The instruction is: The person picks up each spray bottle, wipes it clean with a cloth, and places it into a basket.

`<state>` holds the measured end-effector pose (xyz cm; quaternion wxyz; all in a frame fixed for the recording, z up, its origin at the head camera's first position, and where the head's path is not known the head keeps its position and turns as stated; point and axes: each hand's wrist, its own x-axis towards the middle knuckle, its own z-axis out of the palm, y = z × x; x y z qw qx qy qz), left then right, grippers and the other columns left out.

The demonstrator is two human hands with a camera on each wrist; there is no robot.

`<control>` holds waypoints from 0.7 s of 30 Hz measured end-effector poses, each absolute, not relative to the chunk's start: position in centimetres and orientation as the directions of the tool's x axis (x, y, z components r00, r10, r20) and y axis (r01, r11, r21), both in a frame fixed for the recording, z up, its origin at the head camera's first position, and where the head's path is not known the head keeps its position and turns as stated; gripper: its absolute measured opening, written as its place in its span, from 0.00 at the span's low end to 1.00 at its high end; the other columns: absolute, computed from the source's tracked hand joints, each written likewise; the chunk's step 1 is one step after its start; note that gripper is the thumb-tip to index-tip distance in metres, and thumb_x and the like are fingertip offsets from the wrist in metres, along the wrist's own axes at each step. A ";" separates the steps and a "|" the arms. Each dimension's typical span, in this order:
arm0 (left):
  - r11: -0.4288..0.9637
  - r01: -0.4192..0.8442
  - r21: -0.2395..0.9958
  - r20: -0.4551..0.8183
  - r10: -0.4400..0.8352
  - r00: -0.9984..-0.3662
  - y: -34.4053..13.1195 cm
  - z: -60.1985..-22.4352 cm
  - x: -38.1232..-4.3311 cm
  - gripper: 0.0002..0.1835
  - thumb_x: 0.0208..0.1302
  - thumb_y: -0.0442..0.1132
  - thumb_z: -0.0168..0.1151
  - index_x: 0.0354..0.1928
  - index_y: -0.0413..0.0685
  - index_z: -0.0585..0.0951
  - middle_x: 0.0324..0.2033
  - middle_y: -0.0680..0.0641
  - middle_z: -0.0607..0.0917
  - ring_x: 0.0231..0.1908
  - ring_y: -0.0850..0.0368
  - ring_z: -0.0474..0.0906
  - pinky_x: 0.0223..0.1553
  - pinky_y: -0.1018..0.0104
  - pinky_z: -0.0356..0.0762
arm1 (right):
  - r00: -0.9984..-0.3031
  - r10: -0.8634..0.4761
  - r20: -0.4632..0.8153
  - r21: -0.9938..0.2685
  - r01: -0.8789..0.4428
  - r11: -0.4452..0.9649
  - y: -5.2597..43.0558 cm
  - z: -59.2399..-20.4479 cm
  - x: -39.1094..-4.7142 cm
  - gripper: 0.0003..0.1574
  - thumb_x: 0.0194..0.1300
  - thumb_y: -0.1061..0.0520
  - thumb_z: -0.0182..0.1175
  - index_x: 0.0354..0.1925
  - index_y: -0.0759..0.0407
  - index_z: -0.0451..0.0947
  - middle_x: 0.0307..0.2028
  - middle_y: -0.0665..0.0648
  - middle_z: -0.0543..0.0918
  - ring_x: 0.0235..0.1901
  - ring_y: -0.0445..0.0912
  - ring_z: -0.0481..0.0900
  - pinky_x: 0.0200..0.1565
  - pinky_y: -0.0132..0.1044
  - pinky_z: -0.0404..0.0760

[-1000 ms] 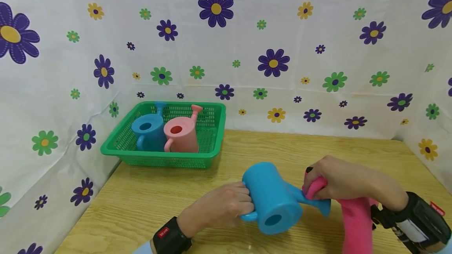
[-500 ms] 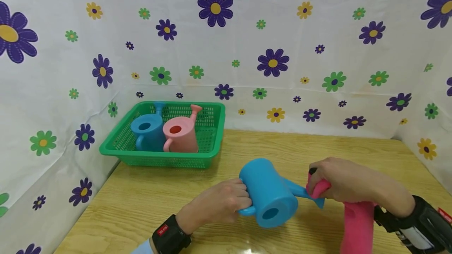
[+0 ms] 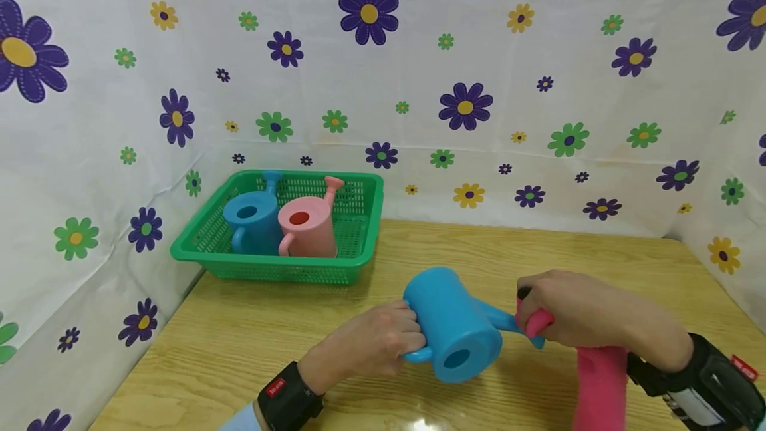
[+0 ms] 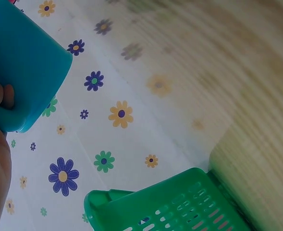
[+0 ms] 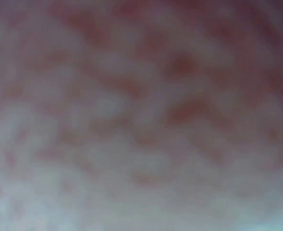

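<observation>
A blue watering can [image 3: 449, 321] is tipped on its side above the wooden table, its top opening facing me and its spout pointing right. My left hand [image 3: 377, 341] grips it by the handle; the left wrist view shows fingers curled at the blue can [image 4: 28, 67]. With my right hand [image 3: 574, 308] I hold a pink cloth [image 3: 601, 378] wrapped about the spout's end, and part of the cloth hangs down toward the table's front. The spout's tip is mostly covered by cloth and fingers. Only a blur fills the right wrist view.
A green basket [image 3: 281, 271] stands at the back left of the table [image 3: 479, 251]. Inside it are another blue watering can [image 3: 254, 235] and a pink watering can [image 3: 314, 235], both upright. A flowered white sheet [image 3: 407, 72] hangs behind and at the sides.
The blue can has shifted slightly left and up with my left hand. My right hand and the cloth have moved a little along the spout's end, covering more of its tip.
</observation>
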<state>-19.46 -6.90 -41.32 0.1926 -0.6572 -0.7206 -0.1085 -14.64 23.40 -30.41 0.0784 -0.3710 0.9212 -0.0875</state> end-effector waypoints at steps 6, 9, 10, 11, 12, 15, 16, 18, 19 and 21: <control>0.100 0.990 -0.097 0.425 0.904 -0.049 -6.6 -41.2 -19.3 0.17 0.46 0.25 0.65 0.18 0.51 0.69 0.15 0.55 0.67 0.24 0.62 0.65 0.33 0.68 0.65 | -0.727 -0.681 -0.091 -0.199 -0.657 0.727 22.4 -30.7 -14.8 0.13 0.52 0.61 0.71 0.26 0.40 0.82 0.28 0.43 0.76 0.29 0.40 0.73 0.30 0.37 0.80; 0.083 0.989 -0.120 0.434 0.901 -0.023 -6.4 -41.1 -19.2 0.17 0.46 0.25 0.65 0.17 0.51 0.68 0.14 0.55 0.66 0.23 0.62 0.64 0.33 0.69 0.65 | -0.715 -0.694 -0.084 -0.192 -0.672 0.715 22.0 -30.9 -14.9 0.11 0.53 0.59 0.71 0.26 0.41 0.82 0.28 0.43 0.75 0.29 0.40 0.73 0.30 0.36 0.79; 0.077 0.988 -0.131 0.438 0.899 -0.012 -6.3 -41.1 -19.1 0.17 0.47 0.25 0.65 0.16 0.51 0.68 0.14 0.55 0.65 0.22 0.62 0.64 0.32 0.69 0.65 | -0.712 -0.697 -0.082 -0.188 -0.676 0.713 21.9 -30.9 -15.0 0.10 0.53 0.58 0.71 0.27 0.41 0.82 0.28 0.43 0.75 0.29 0.40 0.73 0.30 0.36 0.80; 0.072 0.987 -0.144 0.442 0.897 0.000 -6.3 -41.1 -19.1 0.18 0.47 0.25 0.65 0.16 0.51 0.68 0.14 0.55 0.65 0.22 0.62 0.64 0.32 0.69 0.65 | -0.709 -0.700 -0.081 -0.186 -0.679 0.710 21.9 -31.0 -15.0 0.10 0.54 0.57 0.71 0.27 0.41 0.82 0.28 0.43 0.75 0.29 0.40 0.73 0.30 0.36 0.80; 0.066 0.986 -0.155 0.446 0.895 0.010 -6.2 -41.2 -19.1 0.18 0.47 0.25 0.66 0.16 0.51 0.68 0.14 0.55 0.64 0.22 0.63 0.64 0.32 0.70 0.65 | -0.709 -0.701 -0.080 -0.186 -0.680 0.709 21.8 -31.1 -15.1 0.09 0.54 0.56 0.72 0.27 0.42 0.82 0.28 0.43 0.75 0.29 0.40 0.73 0.31 0.37 0.80; 0.066 0.986 -0.153 0.455 0.890 0.011 -6.2 -41.3 -19.0 0.18 0.47 0.26 0.67 0.16 0.51 0.68 0.14 0.55 0.63 0.21 0.62 0.64 0.31 0.69 0.65 | -0.711 -0.699 -0.075 -0.183 -0.680 0.710 21.6 -31.2 -15.2 0.09 0.53 0.56 0.72 0.29 0.41 0.82 0.29 0.44 0.76 0.30 0.40 0.74 0.31 0.37 0.81; 0.069 0.987 -0.142 0.457 0.890 0.003 -6.2 -41.3 -18.9 0.18 0.48 0.26 0.67 0.16 0.51 0.68 0.14 0.55 0.63 0.21 0.62 0.64 0.32 0.69 0.65 | -0.712 -0.699 -0.072 -0.184 -0.679 0.710 21.5 -31.3 -15.2 0.09 0.53 0.56 0.72 0.29 0.41 0.82 0.30 0.44 0.77 0.31 0.40 0.74 0.31 0.38 0.82; 0.076 0.990 -0.123 0.456 0.890 -0.012 -6.2 -41.3 -18.9 0.18 0.49 0.26 0.67 0.16 0.51 0.68 0.14 0.55 0.63 0.22 0.62 0.64 0.32 0.68 0.65 | -0.712 -0.700 -0.058 -0.186 -0.681 0.708 21.3 -31.3 -15.2 0.10 0.53 0.56 0.72 0.29 0.40 0.82 0.31 0.44 0.78 0.31 0.40 0.75 0.32 0.38 0.82; 0.080 0.990 -0.113 0.456 0.890 -0.020 -6.2 -41.3 -18.8 0.18 0.49 0.26 0.67 0.16 0.51 0.68 0.14 0.54 0.62 0.22 0.62 0.64 0.32 0.68 0.65 | -0.712 -0.701 -0.047 -0.186 -0.683 0.706 21.3 -31.4 -15.2 0.10 0.53 0.56 0.72 0.30 0.40 0.82 0.31 0.44 0.78 0.31 0.40 0.75 0.32 0.38 0.83; 0.083 0.991 -0.101 0.457 0.889 -0.028 -6.2 -41.3 -18.8 0.19 0.50 0.26 0.66 0.16 0.51 0.67 0.14 0.54 0.62 0.22 0.62 0.64 0.33 0.68 0.65 | -0.710 -0.703 -0.025 -0.187 -0.688 0.701 21.2 -31.4 -15.2 0.10 0.53 0.57 0.72 0.30 0.40 0.83 0.32 0.44 0.79 0.31 0.40 0.75 0.33 0.39 0.83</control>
